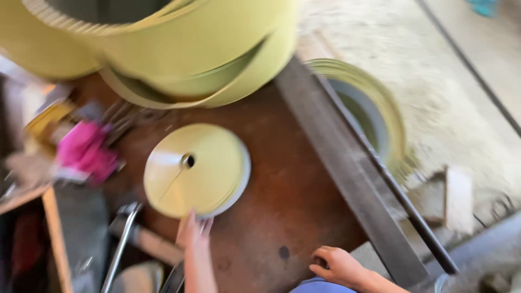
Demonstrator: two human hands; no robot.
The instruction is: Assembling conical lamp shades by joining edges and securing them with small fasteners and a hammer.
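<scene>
We are seeing a blurred picture, and the pile of things around the pink cloth (84,152) is hard to make out. The big yellow rolls (163,43) are getting cut off at the top. Our left hand (194,232) is reaching up with fingers straight and close together, touching the near edge of the yellow disc (195,169) lying on the brown table (282,190). Our right hand (336,266) is curling loosely, holding nothing, resting at the table's near edge
</scene>
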